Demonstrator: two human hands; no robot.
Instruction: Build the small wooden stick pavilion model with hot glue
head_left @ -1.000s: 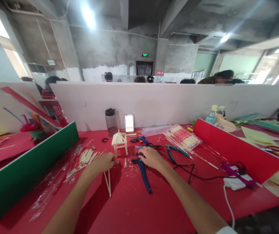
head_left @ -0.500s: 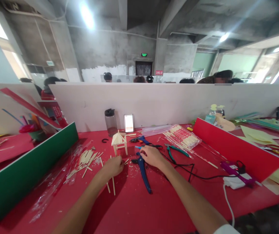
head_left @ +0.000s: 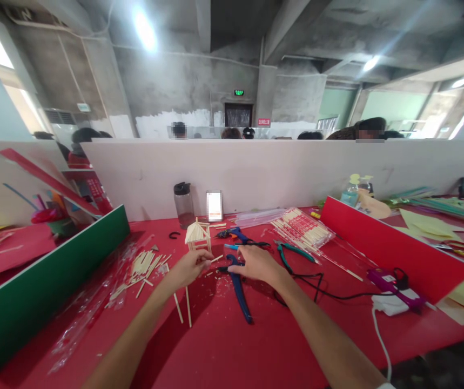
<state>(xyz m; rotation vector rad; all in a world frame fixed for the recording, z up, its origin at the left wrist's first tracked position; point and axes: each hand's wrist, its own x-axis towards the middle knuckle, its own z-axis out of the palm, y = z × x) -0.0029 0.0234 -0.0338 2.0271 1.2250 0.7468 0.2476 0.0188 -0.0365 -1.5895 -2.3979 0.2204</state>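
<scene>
My left hand [head_left: 193,266] pinches a short wooden stick [head_left: 217,259] just in front of a small stick-built house model [head_left: 198,235]. My right hand [head_left: 256,263] is over the dark blue cutter [head_left: 240,294], thumb and fingers apart around its upper part; whether it grips the tool is unclear. Two long sticks [head_left: 188,308] lie below my left wrist, and a pile of sticks [head_left: 145,265] is to its left. Small wood scraps are scattered between my hands.
Behind my right hand lie a blue glue gun [head_left: 232,233] and green-handled pliers [head_left: 296,253]. A bottle [head_left: 183,205] and phone [head_left: 214,206] stand at the back. Green [head_left: 53,281] and red [head_left: 394,248] dividers flank the table; a black cable [head_left: 349,296] runs right.
My left hand has opened its pose slightly and lifted, now showing a short stick at its fingertips. My right hand's fingers have spread downward over the cutter.
</scene>
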